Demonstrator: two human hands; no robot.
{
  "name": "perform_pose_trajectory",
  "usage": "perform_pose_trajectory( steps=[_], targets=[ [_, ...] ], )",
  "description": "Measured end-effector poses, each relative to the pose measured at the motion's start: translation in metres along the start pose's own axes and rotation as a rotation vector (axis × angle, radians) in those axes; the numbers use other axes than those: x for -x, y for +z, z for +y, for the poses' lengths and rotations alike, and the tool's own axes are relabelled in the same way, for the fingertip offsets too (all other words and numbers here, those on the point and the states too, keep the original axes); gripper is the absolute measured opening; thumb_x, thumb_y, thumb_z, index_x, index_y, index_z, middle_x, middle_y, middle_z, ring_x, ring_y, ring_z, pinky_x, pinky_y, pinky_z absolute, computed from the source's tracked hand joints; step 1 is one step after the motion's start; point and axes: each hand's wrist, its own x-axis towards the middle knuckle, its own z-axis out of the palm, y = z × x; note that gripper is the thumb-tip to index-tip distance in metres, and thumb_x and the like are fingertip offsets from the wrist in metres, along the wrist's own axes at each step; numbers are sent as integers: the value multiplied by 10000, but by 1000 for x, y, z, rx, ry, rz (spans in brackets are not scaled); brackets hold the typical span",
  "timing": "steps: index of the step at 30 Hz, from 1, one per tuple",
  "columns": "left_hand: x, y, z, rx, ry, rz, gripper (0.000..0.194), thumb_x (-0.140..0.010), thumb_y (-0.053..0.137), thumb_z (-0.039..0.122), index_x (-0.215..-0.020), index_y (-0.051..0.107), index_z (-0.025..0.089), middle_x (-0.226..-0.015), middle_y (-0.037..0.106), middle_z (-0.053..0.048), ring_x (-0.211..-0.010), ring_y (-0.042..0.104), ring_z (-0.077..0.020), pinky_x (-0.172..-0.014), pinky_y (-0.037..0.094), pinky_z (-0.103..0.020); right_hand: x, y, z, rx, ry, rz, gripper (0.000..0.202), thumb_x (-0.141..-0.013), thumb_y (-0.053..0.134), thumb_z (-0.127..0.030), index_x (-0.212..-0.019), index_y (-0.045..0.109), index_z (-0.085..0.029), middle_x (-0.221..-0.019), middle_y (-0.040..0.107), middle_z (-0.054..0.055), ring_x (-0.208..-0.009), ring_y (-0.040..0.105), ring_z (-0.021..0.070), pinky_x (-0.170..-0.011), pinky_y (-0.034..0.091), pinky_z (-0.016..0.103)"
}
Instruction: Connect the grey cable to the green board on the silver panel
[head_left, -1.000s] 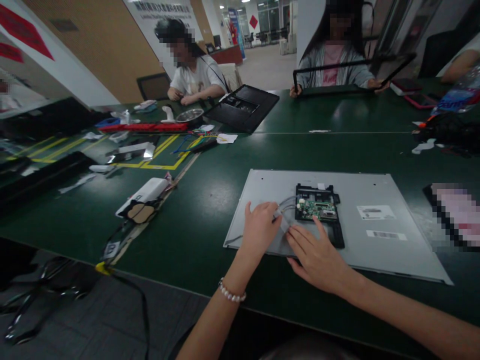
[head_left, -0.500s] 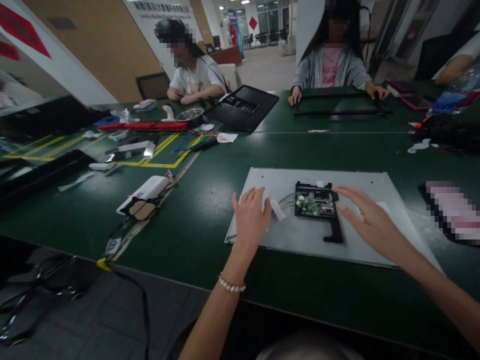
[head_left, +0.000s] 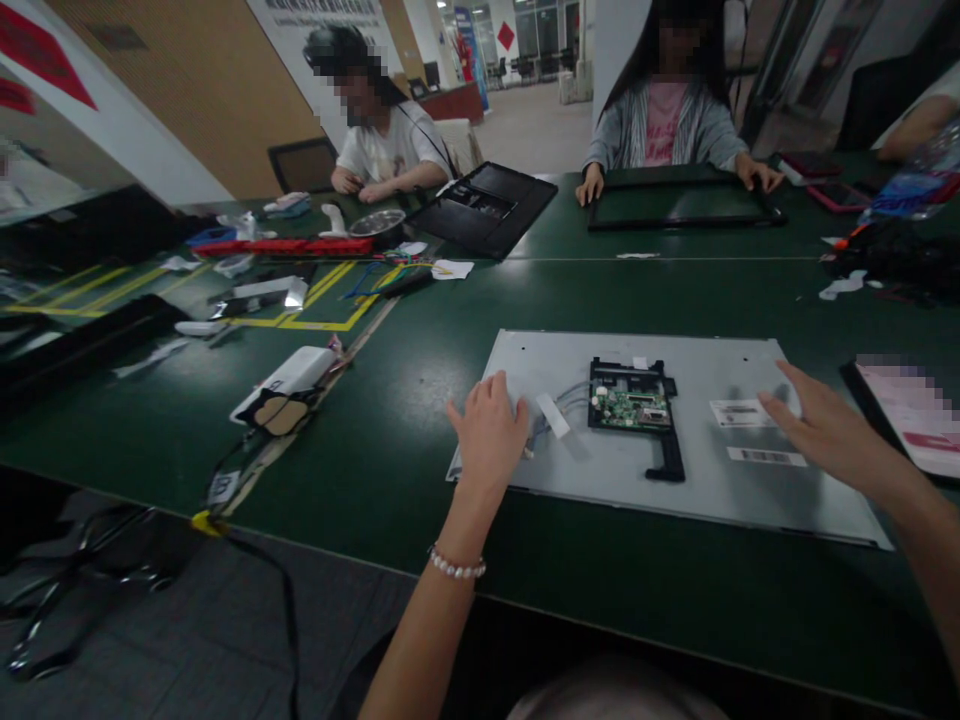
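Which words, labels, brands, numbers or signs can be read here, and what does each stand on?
No text reads with certainty.
Wall sign: dark lettering, cut off and blurred.
Gray panel: upper label and barcoded lower label, both too small.
Cable tag: one character, perhaps "B" or "8".
White box: mark too small.
Bottle: lettering blurred.
Pink shirt: lettering blurred.

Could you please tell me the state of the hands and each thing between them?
Grey panel: lying flat.
Black bracket: resting on the panel.
Circuit board: uncovered, set in the bracket.
Grey cables: reaching the board's left side.
White strip: lying across the cables.
Left hand: open, at the panel's left side.
Right hand: open, over the panel's right side.
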Motion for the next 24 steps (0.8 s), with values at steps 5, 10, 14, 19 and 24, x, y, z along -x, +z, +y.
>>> perform_pose_trajectory(
  steps=[5, 10, 14, 19, 24],
  targets=[
    [-1, -1, 0, -10, -11, -90, 456, -960, 389, 289, -1379, 450, 119, -1232, 648, -202, -1172, 585, -328, -1092, 261, -671, 5, -9, -14, -136, 74, -97, 793, -952, 313, -617, -1569, 232, -125, -1579, 323, 217, -1420, 347, 400, -1108, 338, 541],
    [-1, -2, 1, -13, 0, -148, 523, -977, 342, 295, -1447, 386, 68, -1269, 622, -241, -1248, 538, -351, -1092, 241, -696, 7, -11, -18, -166, 118, -119, 791, -926, 336, -628, -1560, 270, -160, -1553, 371, 212, -1315, 476, 429, -1047, 389, 569],
    [0, 4, -2, -35, -5, -162, 540, -998, 314, 333, -1490, 349, 113, -1434, 500, -239, -1369, 431, -350, -1105, 218, -696, 6, -10, -14, -144, 92, -118, 756, -932, 339, -628, -1553, 293, -200, -1530, 412, 200, -1238, 543, 423, -963, 448, 537],
    [-1, 13, -8, -71, -46, -147, 586, -1014, 238, 391, -1514, 308, 92, -1513, 384, -268, -1440, 305, -387, -1072, 192, -747, 6, -3, -14, -147, 45, -127, 712, -938, 347, -625, -1543, 318, -250, -1494, 465, 172, -1166, 602, 386, -841, 518, 471],
    [-4, 8, -7, -72, -102, -47, 608, -1015, 211, 404, -1531, 272, 89, -1532, 349, -269, -1466, 244, -387, -1088, 178, -732, 8, 19, -19, -124, -153, -69, 688, -924, 435, -571, -1512, 361, -223, -1539, 414, 149, -1372, 426, 388, -1030, 446, 536]
  ],
)
